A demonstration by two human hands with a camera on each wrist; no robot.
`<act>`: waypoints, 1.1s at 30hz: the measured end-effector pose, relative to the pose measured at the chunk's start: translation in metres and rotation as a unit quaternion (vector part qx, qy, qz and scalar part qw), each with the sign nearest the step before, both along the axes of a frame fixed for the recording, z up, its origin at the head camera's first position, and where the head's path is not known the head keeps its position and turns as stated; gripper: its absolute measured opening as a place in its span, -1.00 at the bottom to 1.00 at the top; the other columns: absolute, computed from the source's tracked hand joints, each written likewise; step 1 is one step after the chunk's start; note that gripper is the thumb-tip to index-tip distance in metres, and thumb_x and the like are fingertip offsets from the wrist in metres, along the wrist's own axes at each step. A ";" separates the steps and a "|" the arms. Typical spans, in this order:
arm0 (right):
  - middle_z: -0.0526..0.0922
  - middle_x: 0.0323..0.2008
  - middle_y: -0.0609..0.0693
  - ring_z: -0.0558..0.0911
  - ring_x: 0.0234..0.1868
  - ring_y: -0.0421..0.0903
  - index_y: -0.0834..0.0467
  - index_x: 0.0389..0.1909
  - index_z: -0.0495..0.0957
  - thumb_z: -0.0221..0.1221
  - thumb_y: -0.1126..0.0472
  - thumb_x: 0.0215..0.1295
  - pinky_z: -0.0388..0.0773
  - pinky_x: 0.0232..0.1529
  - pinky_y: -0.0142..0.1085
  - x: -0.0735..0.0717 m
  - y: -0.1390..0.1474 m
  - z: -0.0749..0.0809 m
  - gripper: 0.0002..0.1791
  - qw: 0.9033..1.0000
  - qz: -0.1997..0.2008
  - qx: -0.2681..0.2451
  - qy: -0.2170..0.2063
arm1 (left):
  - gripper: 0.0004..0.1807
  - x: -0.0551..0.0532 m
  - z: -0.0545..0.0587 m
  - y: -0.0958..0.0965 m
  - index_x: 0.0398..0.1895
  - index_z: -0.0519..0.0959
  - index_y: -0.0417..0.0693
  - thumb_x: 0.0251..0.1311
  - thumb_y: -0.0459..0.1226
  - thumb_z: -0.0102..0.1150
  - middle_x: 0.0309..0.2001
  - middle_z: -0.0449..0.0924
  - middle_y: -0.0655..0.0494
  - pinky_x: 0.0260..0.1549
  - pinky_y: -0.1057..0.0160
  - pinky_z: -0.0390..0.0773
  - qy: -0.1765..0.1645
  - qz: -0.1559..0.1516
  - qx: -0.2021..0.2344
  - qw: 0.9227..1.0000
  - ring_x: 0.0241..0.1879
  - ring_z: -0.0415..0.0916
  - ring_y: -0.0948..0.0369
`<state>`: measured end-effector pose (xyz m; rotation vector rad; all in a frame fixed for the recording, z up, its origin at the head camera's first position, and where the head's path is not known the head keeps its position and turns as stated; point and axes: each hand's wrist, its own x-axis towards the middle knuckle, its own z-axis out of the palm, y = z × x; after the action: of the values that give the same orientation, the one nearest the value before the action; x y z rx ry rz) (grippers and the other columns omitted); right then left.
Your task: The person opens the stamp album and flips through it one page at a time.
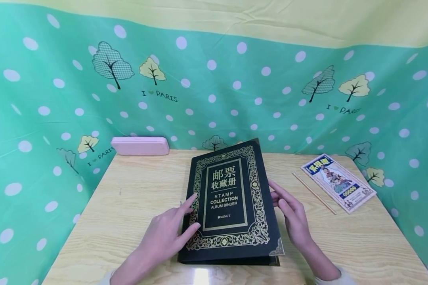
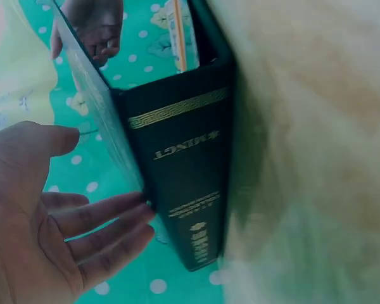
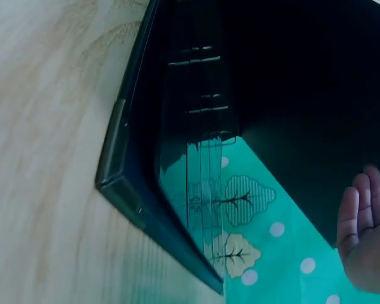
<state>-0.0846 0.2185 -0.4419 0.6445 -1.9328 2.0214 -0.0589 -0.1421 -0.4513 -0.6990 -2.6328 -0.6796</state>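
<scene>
A black stamp album point(image 1: 224, 194) with gold ornament lies on the table, its front cover raised at an angle. In the right wrist view the gap shows clear plastic pages point(image 3: 202, 190) on metal rings, under the dark inside of the cover point(image 3: 304, 88). My right hand point(image 1: 293, 213) is at the cover's right edge, its extended fingers against the inner face. On the other side my left hand point(image 1: 167, 233) is beside the spine point(image 2: 180, 152), fingertips touching its edge and thumb held apart from them.
A pink case point(image 1: 140, 146) stands at the table's back left. To the right of the album are a thin wooden stick point(image 1: 314, 192) and a printed packet point(image 1: 339, 183) with cartoon figures. A green dotted cloth point(image 1: 214, 79) hangs behind the wooden table point(image 1: 128, 198).
</scene>
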 end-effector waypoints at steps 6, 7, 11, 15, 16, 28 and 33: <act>0.70 0.21 -0.09 0.63 0.23 -0.18 0.36 0.67 0.28 -0.28 0.25 0.75 0.53 0.30 -0.35 -0.002 -0.011 0.000 -0.39 0.999 0.033 0.004 0.009 | -0.34 -0.006 0.018 0.015 0.60 0.50 -0.03 0.60 0.07 0.27 0.27 0.78 0.06 0.09 -0.06 0.79 0.038 -0.072 0.055 0.995 0.17 0.78 0.05; 0.68 0.24 -0.09 0.61 0.27 -0.18 0.37 0.68 0.25 -0.29 0.21 0.76 0.51 0.34 -0.35 -0.002 -0.012 0.001 -0.38 0.999 0.035 0.005 0.004 | -0.38 -0.008 0.022 0.020 0.56 0.53 -0.03 0.61 0.06 0.26 0.30 0.75 0.04 0.13 -0.07 0.77 0.047 -0.089 0.069 0.993 0.22 0.75 0.03; 0.56 0.45 -0.05 0.52 0.43 -0.15 0.41 0.72 0.12 -0.32 0.13 0.79 0.40 0.48 -0.34 -0.004 -0.018 0.002 -0.34 0.999 0.052 0.011 0.007 | -0.52 -0.015 0.041 0.046 0.43 0.64 -0.02 0.58 -0.06 0.32 0.33 0.72 0.04 0.24 -0.03 0.72 0.067 -0.160 0.127 0.977 0.31 0.69 0.07; 0.30 0.69 0.02 0.35 0.63 -0.14 0.30 0.79 -0.03 -0.41 0.08 0.82 0.24 0.60 -0.38 -0.005 -0.023 0.003 -0.32 0.995 0.095 0.021 0.012 | -0.56 -0.025 0.059 0.071 0.40 0.66 0.00 0.56 -0.10 0.31 0.37 0.68 0.03 0.39 0.00 0.60 0.066 -0.230 0.166 0.957 0.38 0.60 0.10; 0.20 0.74 0.02 0.27 0.68 -0.14 0.28 0.80 -0.07 -0.45 0.07 0.83 0.18 0.62 -0.39 -0.005 -0.024 0.003 -0.31 0.994 0.105 0.025 0.013 | -0.56 -0.028 0.063 0.076 0.41 0.66 -0.01 0.58 -0.10 0.29 0.40 0.66 0.02 0.42 0.00 0.57 0.067 -0.247 0.169 0.952 0.40 0.58 0.10; -0.19 0.83 -0.25 -0.09 0.75 -0.40 0.05 0.85 -0.30 -0.66 0.00 0.84 -0.05 0.58 -0.56 0.001 -0.027 0.006 -0.32 0.986 0.150 0.062 -0.024 | -0.67 -0.045 0.090 0.109 0.28 0.74 0.17 0.55 -0.06 0.32 0.37 0.68 0.24 0.62 -0.40 0.05 0.075 -0.338 0.027 0.938 0.63 0.27 0.04; 0.05 0.78 -0.10 0.11 0.71 -0.29 0.06 0.85 -0.10 -0.56 0.14 0.87 0.08 0.57 -0.50 0.000 -0.026 -0.006 -0.36 0.987 0.089 0.130 -0.006 | -0.72 -0.043 0.094 0.105 0.19 0.73 0.16 0.57 -0.02 0.29 0.28 0.67 0.21 0.62 -0.43 0.01 0.082 -0.323 0.018 0.943 0.54 0.32 0.02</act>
<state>-0.0850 0.1926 -0.4484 0.8979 -2.2401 1.8886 -0.1022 -0.0367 -0.3575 -1.5631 -2.2128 -0.7855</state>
